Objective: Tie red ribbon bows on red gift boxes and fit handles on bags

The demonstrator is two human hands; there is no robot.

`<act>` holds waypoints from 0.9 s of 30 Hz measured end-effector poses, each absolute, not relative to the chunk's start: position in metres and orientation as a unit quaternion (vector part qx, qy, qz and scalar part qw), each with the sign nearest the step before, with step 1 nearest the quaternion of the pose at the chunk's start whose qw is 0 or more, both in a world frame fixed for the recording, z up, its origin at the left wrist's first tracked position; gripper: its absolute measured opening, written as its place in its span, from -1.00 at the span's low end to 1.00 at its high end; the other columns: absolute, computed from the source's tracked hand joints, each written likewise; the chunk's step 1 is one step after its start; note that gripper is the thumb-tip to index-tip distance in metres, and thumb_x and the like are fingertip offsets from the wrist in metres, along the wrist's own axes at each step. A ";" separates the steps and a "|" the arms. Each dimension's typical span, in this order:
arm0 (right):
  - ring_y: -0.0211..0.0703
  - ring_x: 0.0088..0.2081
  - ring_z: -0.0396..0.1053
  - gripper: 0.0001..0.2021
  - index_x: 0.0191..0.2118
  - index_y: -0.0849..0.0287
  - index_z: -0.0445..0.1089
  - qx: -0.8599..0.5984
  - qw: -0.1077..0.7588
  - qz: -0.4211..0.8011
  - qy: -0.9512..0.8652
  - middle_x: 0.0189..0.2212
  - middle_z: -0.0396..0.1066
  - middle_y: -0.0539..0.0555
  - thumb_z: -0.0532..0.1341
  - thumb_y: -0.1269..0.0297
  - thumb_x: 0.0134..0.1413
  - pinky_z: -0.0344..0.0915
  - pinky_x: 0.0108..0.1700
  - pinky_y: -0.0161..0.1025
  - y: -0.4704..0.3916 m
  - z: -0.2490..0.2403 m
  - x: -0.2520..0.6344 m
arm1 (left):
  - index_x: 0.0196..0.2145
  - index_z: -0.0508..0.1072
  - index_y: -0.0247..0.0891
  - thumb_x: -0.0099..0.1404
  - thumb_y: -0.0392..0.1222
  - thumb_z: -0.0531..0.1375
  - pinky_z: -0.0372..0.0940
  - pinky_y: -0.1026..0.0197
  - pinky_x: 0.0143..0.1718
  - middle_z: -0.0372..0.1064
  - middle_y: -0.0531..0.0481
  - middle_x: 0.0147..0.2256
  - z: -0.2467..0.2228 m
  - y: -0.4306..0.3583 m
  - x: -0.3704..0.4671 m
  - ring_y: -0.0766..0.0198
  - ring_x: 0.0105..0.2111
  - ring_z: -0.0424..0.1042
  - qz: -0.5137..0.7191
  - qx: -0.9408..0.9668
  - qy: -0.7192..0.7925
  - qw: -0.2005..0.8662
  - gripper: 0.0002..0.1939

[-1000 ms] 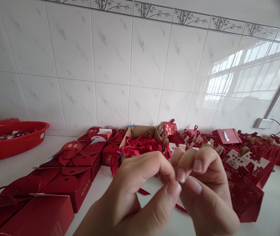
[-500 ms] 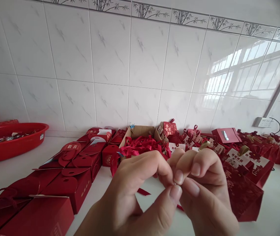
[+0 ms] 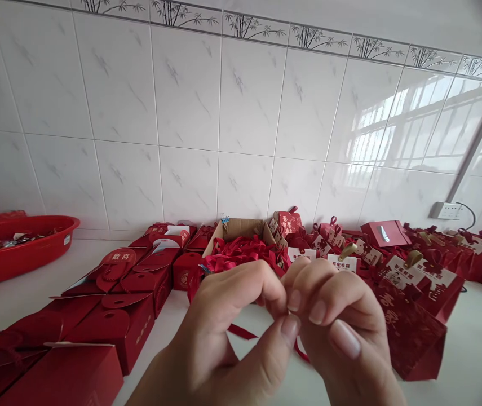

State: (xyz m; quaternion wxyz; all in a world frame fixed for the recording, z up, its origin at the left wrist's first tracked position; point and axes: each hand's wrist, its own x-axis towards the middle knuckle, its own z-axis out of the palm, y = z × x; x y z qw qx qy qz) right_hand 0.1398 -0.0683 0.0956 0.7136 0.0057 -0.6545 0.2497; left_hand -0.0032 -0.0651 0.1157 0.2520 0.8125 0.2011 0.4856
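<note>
My left hand point(image 3: 232, 332) is closed, thumb and forefinger pinched on something too small to make out. My right hand point(image 3: 342, 327) touches it at the fingertips, its fingers curled and its thumb lifted off them; what it holds, if anything, is hidden. A thin red ribbon point(image 3: 241, 331) shows behind and between the hands, with another piece hanging near the right palm. Beyond them stands a cardboard box point(image 3: 243, 227) heaped with red ribbons point(image 3: 244, 248).
Red boxes point(image 3: 135, 324) stand in rows at the left. A red basin point(image 3: 21, 256) with small items sits at the far left. Red gift bags point(image 3: 414, 338) crowd the right side. A tiled wall point(image 3: 190, 90) with a power strip point(image 3: 450, 211) closes off the back.
My right thumb has lifted away from the pinch point. Both hands have shifted slightly left in the view, and more of the red ribbon shows beneath them.
</note>
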 end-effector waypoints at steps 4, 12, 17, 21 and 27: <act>-0.21 -0.36 0.34 -0.88 -0.24 0.14 0.47 0.003 0.717 0.226 -0.659 -0.42 0.32 0.04 0.19 0.37 0.14 0.35 -0.29 -0.17 -0.068 0.097 0.138 | -0.44 0.29 -0.18 0.26 -0.27 0.12 0.29 0.24 -0.24 0.36 0.08 -0.43 0.116 -0.066 -0.004 0.29 -0.32 0.37 0.483 0.816 0.200 0.247 -0.89; -0.24 -0.40 0.36 -0.86 -0.25 0.13 0.53 0.007 0.728 0.191 -0.659 -0.46 0.35 0.04 0.21 0.41 0.13 0.38 -0.33 -0.22 -0.066 0.100 0.136 | -0.46 0.29 -0.18 0.26 -0.30 0.11 0.28 0.25 -0.18 0.35 0.12 -0.45 0.117 -0.069 -0.002 0.33 -0.33 0.37 0.489 0.813 0.187 0.252 -0.86; -0.23 -0.37 0.37 -0.83 -0.21 0.09 0.53 -0.002 0.718 0.204 -0.666 -0.42 0.38 0.04 0.20 0.41 0.15 0.41 -0.30 -0.21 -0.062 0.094 0.139 | -0.47 0.27 -0.20 0.26 -0.31 0.10 0.28 0.30 -0.27 0.32 0.12 -0.47 0.119 -0.067 -0.001 0.37 -0.39 0.35 0.495 0.808 0.181 0.261 -0.86; -0.21 -0.28 0.38 -0.79 -0.16 0.06 0.49 -0.059 0.728 0.178 -0.659 -0.35 0.42 0.04 0.25 0.46 0.10 0.43 -0.25 -0.21 -0.062 0.092 0.143 | -0.44 0.29 -0.23 0.32 -0.27 0.06 0.26 0.36 -0.43 0.25 0.10 -0.50 0.124 -0.064 0.000 0.40 -0.47 0.30 0.491 0.805 0.172 0.284 -0.84; -0.21 -0.30 0.39 -0.73 -0.20 0.03 0.47 -0.095 0.758 0.080 -0.640 -0.38 0.44 0.00 0.30 0.53 -0.01 0.44 -0.28 -0.22 -0.066 0.095 0.144 | -0.43 0.32 -0.21 0.32 -0.22 0.08 0.27 0.34 -0.40 0.31 0.08 -0.46 0.122 -0.065 0.000 0.36 -0.42 0.33 0.501 0.799 0.183 0.276 -0.85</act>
